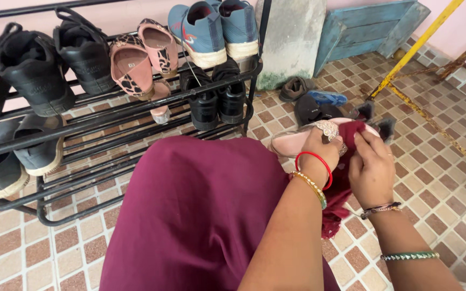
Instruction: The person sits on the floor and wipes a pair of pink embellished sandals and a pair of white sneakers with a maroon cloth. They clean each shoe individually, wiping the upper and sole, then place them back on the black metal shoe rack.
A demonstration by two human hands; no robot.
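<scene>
Resting above the tiled floor (449, 183), just beyond the maroon-draped knee, a pale pink sandal (292, 143) is held by the left hand (319, 148), fingers closed around its jewelled strap; its long axis runs left to right. A maroon cloth (341, 183) is pinched against it by the right hand (372, 167), touching. Shelved at the rack's (109, 121) top rail: black sneakers (33, 70), leopard-print sandals (136, 62), blue shoes (211, 27).

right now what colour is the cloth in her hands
Dark red, maroon. The cloth shows best in the head view, bunched between the left hand and right hand against a pale pink sandal.
</scene>
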